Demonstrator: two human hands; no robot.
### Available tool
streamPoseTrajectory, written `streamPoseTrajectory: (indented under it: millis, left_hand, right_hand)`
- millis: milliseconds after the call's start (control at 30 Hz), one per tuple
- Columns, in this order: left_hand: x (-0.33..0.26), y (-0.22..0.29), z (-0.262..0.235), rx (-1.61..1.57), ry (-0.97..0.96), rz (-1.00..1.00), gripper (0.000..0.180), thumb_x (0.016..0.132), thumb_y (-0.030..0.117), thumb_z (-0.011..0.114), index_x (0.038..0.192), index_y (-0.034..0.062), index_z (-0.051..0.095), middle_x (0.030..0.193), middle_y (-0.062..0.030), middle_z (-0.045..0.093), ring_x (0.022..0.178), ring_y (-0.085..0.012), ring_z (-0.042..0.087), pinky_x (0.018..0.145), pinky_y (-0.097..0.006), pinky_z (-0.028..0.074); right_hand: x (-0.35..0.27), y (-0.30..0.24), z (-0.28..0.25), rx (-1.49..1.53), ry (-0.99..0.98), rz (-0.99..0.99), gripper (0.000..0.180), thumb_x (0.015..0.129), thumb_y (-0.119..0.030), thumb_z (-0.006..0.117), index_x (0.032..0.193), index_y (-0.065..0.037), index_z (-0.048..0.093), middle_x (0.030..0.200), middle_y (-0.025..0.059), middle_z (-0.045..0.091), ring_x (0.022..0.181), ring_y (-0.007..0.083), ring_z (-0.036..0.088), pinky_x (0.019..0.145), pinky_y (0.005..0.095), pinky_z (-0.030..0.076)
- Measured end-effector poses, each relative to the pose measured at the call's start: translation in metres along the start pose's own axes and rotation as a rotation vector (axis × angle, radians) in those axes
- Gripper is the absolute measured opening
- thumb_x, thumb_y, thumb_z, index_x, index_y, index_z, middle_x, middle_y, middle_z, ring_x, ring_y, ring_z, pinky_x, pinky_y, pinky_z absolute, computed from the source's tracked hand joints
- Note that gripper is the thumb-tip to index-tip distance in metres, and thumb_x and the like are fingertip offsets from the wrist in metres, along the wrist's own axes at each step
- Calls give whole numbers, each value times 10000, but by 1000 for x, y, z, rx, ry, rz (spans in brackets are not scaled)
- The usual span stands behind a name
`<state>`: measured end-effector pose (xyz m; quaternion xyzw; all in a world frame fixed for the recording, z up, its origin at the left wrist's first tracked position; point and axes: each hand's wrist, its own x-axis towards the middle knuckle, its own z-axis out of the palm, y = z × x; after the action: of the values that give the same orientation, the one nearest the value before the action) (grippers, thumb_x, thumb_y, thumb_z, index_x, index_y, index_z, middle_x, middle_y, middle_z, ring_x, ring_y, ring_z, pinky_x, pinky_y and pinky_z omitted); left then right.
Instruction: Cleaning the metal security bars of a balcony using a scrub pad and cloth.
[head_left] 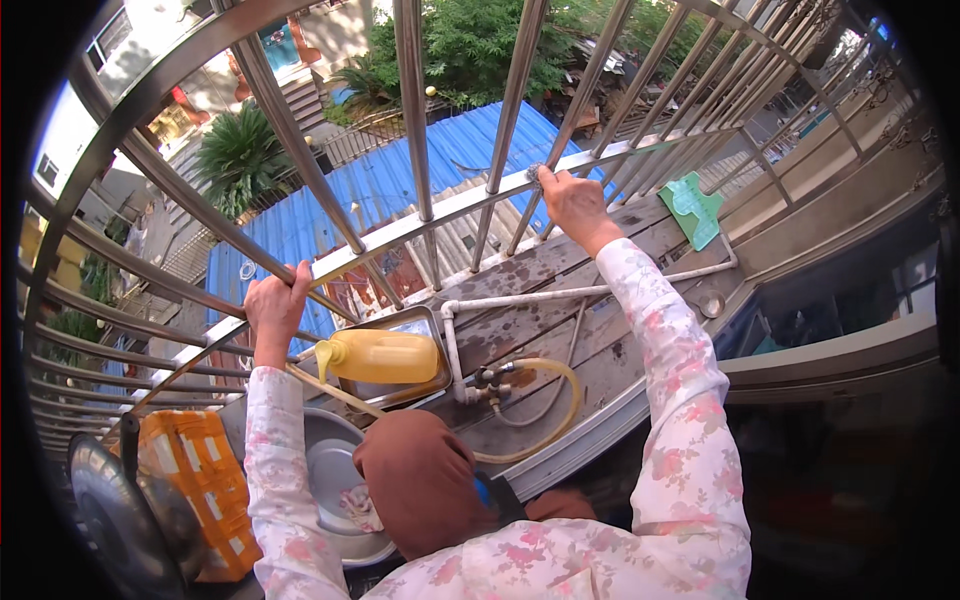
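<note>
My left hand (276, 308) is wrapped around the metal railing, by the foot of a slanted upright bar. My right hand (577, 208) is closed on a small grey scouring pad of steel wool (536, 178), pressed to the flat crossbar (455, 207) further right. Much of the pad is hidden by the fingers. Below the crossbar, a yellow plastic bottle (385, 356) lies on its side in a metal tray (425, 318). Both arms reach forward in floral sleeves.
White pipe (540, 298), a valve (490, 385) and a yellowish hose (577, 400) cross the wet planks. A green plastic piece (692, 212) and a metal ladle (711, 303) lie at right. At left stand a grey basin (330, 450), an orange crate (195, 480) and a pan (110, 515).
</note>
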<state>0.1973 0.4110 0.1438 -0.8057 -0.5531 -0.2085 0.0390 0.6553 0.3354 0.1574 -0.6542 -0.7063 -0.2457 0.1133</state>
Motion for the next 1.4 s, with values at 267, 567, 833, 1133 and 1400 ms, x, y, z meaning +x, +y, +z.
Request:
streamPoseTrajectory:
  millis: [267, 567, 833, 1133, 1400]
  left_hand:
    - [-2, -1, -4, 2, -28, -17, 517, 946, 461, 459, 659, 78, 654, 632, -146, 636, 635, -301, 629, 692, -400, 442]
    - [-1, 3, -4, 31, -35, -4, 501, 951, 448, 437, 680, 78, 639, 651, -174, 636, 645, -356, 625, 703, -426, 449]
    - [-1, -4, -5, 79, -22, -14, 507, 947, 453, 451, 640, 89, 624, 628, -151, 633, 619, -343, 619, 697, -446, 459]
    - [0, -10, 4, 61, 12, 36, 447, 941, 397, 494, 634, 86, 589, 608, -153, 613, 608, -358, 603, 658, -448, 463]
    - [5, -12, 12, 66, 21, 40, 450, 947, 409, 470, 664, 87, 607, 619, -152, 614, 631, -355, 605, 685, -444, 458]
  right_hand:
    - [4, -24, 8, 89, -21, 120, 186, 822, -124, 603, 995, -59, 628, 699, 110, 671, 602, 284, 684, 535, 376, 535]
    - [-13, -71, 13, 486, 191, 349, 306, 831, -127, 572, 1124, -75, 641, 742, 156, 671, 678, 339, 673, 619, 438, 532]
    - [-37, 50, -13, 401, 251, 434, 292, 847, -140, 582, 1127, -109, 660, 860, 127, 696, 718, 339, 662, 642, 435, 529]
    - [-17, 31, 52, 483, 385, 583, 296, 859, -188, 580, 1127, -81, 643, 788, 178, 692, 712, 379, 670, 690, 493, 518]
    - [-19, 84, 33, -68, 52, 194, 265, 865, -185, 590, 1107, -98, 652, 715, 81, 660, 608, 231, 687, 501, 365, 538]
